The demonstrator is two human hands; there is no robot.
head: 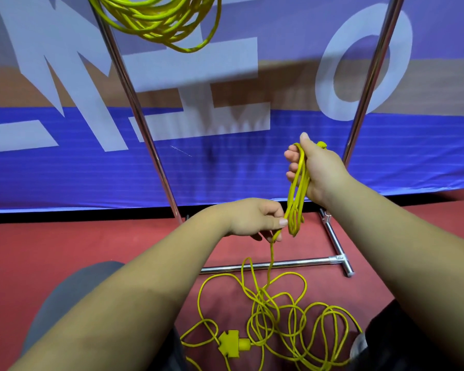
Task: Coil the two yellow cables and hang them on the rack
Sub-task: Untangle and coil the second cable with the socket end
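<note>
**Right hand** (319,175): raised, fingers curled round a few gathered loops of the second yellow cable (303,170). A yellow plug end (321,144) shows just past the thumb.

**Left hand** (252,219): lower, just beside the bottoms of the loops, pinching the running strand between thumb and fingers.

From that pinch the strand drops to the loose remainder (279,314). This lies tangled on the red floor (118,242) by the person's legs and ends in a yellow socket block (232,344).

The first yellow cable (158,20) hangs coiled at the top of the view, apparently from the rack (134,103), with a blue banner (65,178) behind it.

Coiling of the second cable is judged to be at an early stage. For a neat coil, the left hand should feed loops of matching length. The strand should slide and untwist through the pinch so that the floor tangle does not tighten into knots.
</note>
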